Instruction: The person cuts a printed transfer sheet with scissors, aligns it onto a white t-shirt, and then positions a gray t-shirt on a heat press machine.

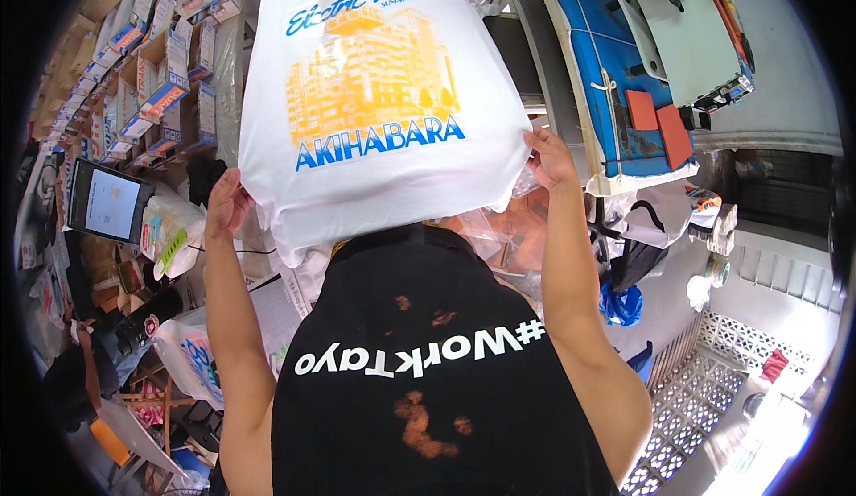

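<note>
One white shirt (383, 184), printed in orange and blue, fills the upper middle of the frame. Two flat red rectangles (640, 110) lie on one blue table (591, 50) at upper right; one lit screen (111, 202) stands at far left. The shirt's lower edge curves close to your black top (401, 273), and a narrow strip of room separates its right side from the table. The shirt spans between your hands: your left hand (229, 203) pinches its lower left edge, fingers nearly together; your right hand (550, 159), slightly higher, pinches the lower right edge.
</note>
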A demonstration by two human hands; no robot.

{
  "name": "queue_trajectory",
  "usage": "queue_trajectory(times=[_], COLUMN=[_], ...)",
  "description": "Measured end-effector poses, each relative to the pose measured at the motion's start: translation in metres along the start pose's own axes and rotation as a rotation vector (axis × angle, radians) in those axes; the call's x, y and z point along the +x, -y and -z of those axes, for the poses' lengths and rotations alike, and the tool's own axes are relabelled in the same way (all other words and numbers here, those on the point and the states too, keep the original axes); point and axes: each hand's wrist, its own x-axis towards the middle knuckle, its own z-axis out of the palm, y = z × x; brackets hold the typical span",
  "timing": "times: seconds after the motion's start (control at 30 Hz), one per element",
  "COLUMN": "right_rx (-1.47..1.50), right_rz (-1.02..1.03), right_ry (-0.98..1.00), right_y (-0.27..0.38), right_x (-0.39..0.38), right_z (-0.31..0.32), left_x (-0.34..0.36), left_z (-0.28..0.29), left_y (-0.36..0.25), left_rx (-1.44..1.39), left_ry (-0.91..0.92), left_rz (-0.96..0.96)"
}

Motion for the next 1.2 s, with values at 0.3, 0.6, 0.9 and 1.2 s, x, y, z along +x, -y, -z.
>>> queue_trajectory(times=[0.3,0.6,0.9,1.2], right_rx=[-0.085,0.021,0.089,0.106], right_rz=[0.085,0.084,0.090,0.103], right_ry=[-0.144,-0.112,-0.099,-0.101], right_y=[-0.020,-0.015,-0.013,-0.019], right_x=[0.010,0.007,0.002,0.000], right_z=[0.031,0.023,0.024,0.019], left_x=[-0.029,-0.058,-0.047,-0.036], left_z=[-0.008,-0.039,-0.036,-0.016], left_y=[-0.036,-0.048,-0.046,-0.030], left_rx=[0.573,0.478,0.414,0.562], left_ry=[0.055,0.056,0.005,-0.153], left_rz=[-0.208,-0.249,-0.224,-0.236])
